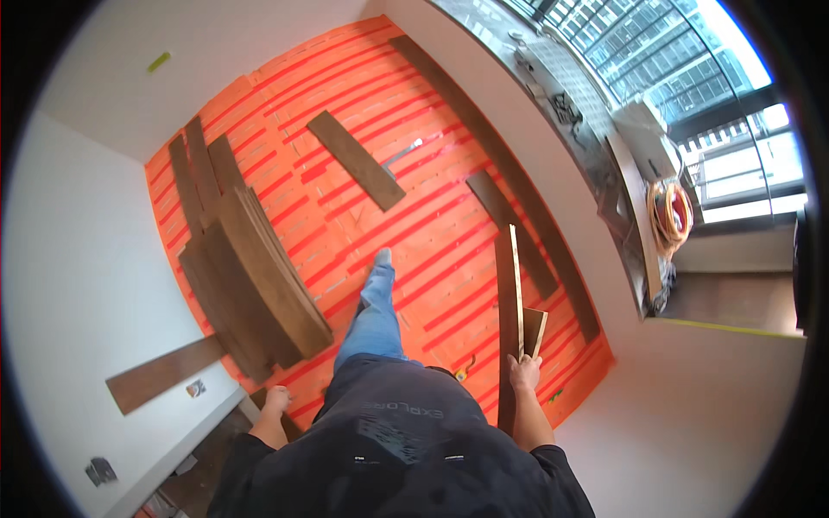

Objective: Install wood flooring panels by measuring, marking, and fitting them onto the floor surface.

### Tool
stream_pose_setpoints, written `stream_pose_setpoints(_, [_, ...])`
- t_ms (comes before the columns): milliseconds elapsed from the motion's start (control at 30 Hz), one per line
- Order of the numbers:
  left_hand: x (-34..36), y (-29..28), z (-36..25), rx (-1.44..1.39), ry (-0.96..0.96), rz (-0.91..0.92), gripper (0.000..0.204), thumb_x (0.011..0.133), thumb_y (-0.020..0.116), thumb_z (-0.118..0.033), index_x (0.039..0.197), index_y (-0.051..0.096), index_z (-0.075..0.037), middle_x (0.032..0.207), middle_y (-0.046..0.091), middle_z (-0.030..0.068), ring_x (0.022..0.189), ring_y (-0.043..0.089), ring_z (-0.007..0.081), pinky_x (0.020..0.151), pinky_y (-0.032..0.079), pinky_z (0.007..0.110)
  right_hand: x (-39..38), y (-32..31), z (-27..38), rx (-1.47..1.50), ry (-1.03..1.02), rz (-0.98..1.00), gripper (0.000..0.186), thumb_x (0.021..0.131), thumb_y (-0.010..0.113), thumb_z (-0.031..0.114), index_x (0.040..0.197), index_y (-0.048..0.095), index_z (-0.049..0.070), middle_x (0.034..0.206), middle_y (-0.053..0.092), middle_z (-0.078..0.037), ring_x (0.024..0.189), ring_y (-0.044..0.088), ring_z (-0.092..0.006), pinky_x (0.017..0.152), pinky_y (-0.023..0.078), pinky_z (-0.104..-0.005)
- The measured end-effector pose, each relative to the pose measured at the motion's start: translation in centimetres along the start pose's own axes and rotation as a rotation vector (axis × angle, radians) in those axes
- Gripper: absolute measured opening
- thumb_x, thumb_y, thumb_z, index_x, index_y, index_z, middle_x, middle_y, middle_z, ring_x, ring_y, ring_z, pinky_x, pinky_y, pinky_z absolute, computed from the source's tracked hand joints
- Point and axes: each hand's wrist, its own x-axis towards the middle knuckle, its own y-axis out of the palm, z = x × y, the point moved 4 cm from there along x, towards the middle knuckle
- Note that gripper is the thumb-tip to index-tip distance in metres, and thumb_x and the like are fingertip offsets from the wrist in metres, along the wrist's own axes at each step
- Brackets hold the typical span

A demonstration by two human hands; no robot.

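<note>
My right hand (pixel 523 373) is closed round a long brown floor plank (pixel 508 302), which stands on edge with its pale edge showing. A shorter plank piece (pixel 534 328) rests against it, in the same grip. On the other side, my left hand (pixel 277 401) is low beside my body with its fingers curled. Brown board (pixel 290 427) shows just under that hand, but whether the fingers hold it is hidden. A large stack of brown planks (pixel 259 268) lies to the left, closest to my left hand.
Orange underlay (pixel 345 233) with red stripes covers the floor. Loose planks lie on it, one mid-floor (pixel 356 160) and one (pixel 514 233) near the right wall. A plank row (pixel 458 95) runs along that wall. A yellow tape measure (pixel 462 375) lies near me. Coiled hose (pixel 671 216) sits by the window.
</note>
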Motion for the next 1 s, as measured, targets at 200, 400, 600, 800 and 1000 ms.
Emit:
stream_pose_setpoints(200, [11.6,7.4,-28.5,0.333,0.272,0.100,0.031,0.098,0.061,-0.022,0.114,0.073,0.000,0.113,0.072,0.0258,0.109,0.070,0.0353,0.092,0.053,0.043,12.5,-7.9,13.8,0.054,-0.096,-0.149,0.045,0.088,0.079,0.044,0.089,0.070,-0.001,0.122,0.055,-0.023,0.095,0.066,-0.0456,0.084,0.056,-0.0506])
stream_pose_setpoints(400, [13.6,13.3,-69.3,-0.006,0.782,0.104,0.030,0.100,0.065,-0.023,0.124,0.066,-0.005,0.107,0.075,0.0140,0.100,0.072,0.0245,0.089,0.057,0.038,25.1,-16.0,26.6,0.145,-0.150,-0.193,0.040,0.083,0.083,0.039,0.082,0.071,0.000,0.115,0.056,-0.018,0.089,0.067,-0.0421,0.080,0.056,-0.0502])
stream_pose_setpoints(600, [17.2,23.8,-90.5,0.312,0.877,0.186,0.026,0.098,0.067,-0.020,0.122,0.067,-0.010,0.102,0.074,0.0094,0.092,0.070,0.0178,0.084,0.057,0.035,43.7,-20.2,41.7,0.219,-0.309,-0.171,0.037,0.078,0.085,0.038,0.077,0.072,0.004,0.111,0.057,-0.020,0.084,0.068,-0.0427,0.076,0.058,-0.0515])
stream_pose_setpoints(800, [14.6,36.2,-102.1,0.913,0.708,0.557,0.062,0.091,0.071,-0.050,0.137,0.063,-0.009,0.133,0.067,0.0197,0.125,0.063,0.0341,0.106,0.050,0.047,63.7,-24.3,59.1,0.194,-0.432,-0.001,0.039,0.083,0.083,0.039,0.081,0.070,0.002,0.110,0.057,-0.024,0.082,0.068,-0.0438,0.075,0.058,-0.0521])
stream_pose_setpoints(1000, [13.2,40.9,-117.8,1.305,0.678,0.964,0.068,0.098,0.054,-0.063,0.131,0.066,-0.005,0.140,0.062,0.0209,0.132,0.057,0.0386,0.110,0.045,0.047,77.3,-30.8,78.0,0.170,-0.504,0.087,0.039,0.083,0.083,0.040,0.081,0.070,0.003,0.101,0.056,-0.022,0.083,0.067,-0.0410,0.075,0.057,-0.0504])
